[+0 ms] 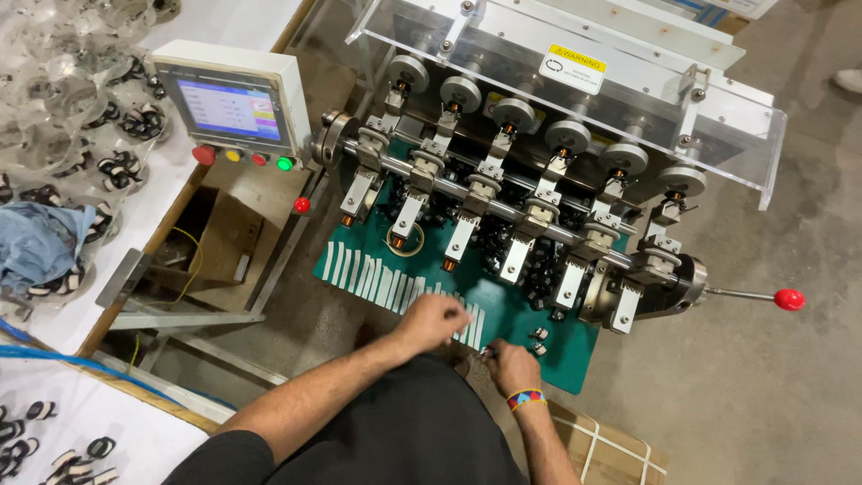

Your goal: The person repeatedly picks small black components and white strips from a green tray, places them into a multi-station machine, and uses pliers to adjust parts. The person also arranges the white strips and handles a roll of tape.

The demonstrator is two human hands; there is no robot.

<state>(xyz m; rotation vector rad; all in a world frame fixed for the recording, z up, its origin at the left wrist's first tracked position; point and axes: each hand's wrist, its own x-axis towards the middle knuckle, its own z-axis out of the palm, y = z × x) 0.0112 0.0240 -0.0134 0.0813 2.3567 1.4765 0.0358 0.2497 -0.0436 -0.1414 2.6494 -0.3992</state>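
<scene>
Reaching over the row of white strips laid side by side on the green mat, the left hand curls down onto the strips near the row's right end, fingers bent as if pinching one; cannot tell if a strip is actually held, the knuckles hide the fingertips. The strips lie fanned in a neat line along the mat's front edge, likely so each is easy to pick singly. The right hand, with a striped wristband, sits just beside the left at the mat's near edge, closed around a small dark metallic item; what it is stays too small to tell.

Small black-and-white bobbins lie just right of that hand on the mat. A loose copper wire coil rests further back on the mat, under the winding heads.

Behind, the multi-spindle coil winding machine spans the mat, its spindles in a diagonal row, a clear guard tipped up above. A red-knobbed lever sticks out right. A control panel with screen and coloured buttons stands left. Bagged wound parts cover the white bench at far left, close to reach.
</scene>
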